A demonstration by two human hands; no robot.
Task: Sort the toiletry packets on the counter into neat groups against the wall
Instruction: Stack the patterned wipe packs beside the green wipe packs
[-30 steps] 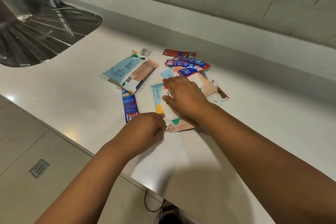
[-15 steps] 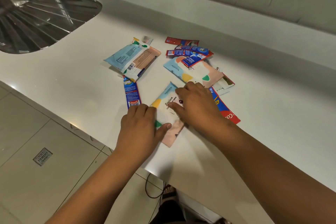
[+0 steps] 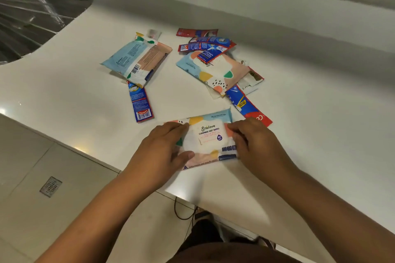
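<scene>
Both hands (image 3: 164, 151) (image 3: 254, 145) gripping wipes pack (image 3: 208, 139) (label up), counter (image 3: 85, 113)

wipes pack (image 3: 210, 136) at counter (image 3: 85, 100) front edge — sachets (image 3: 205, 46) behind

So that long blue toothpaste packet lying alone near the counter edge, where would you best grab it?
Probably pinch the blue toothpaste packet across its narrow width near the barcode end, coming from above on the counter-edge side. It lies flat and slim, and its far end is tucked under the wipes pack, so that near end is the free one.
</scene>
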